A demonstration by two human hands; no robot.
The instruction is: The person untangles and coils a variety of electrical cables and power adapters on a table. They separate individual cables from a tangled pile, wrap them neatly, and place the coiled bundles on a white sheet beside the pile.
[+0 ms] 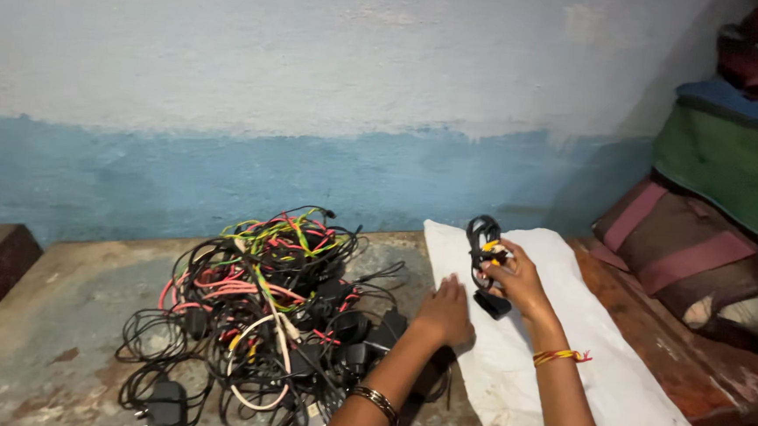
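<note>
- Up at the far end of the white cloth (563, 356), the right hand (519, 283) is closed around a coiled black cable (483, 237), holding it upright just above the cloth; a black plug (492, 304) hangs from the coil below the hand.
- Beside it, the left hand (445, 312) lies open and flat, palm down, at the cloth's left edge, holding nothing.
- Left of that hand sits a tangled pile of cables (268, 303), mostly black with red, pink, green and white strands, and several black chargers among them.
- All of this rests on a worn grey tabletop (65, 325) against a wall painted blue below and white above.
- Folded fabric (713, 207) in green and maroon is stacked at the right.
</note>
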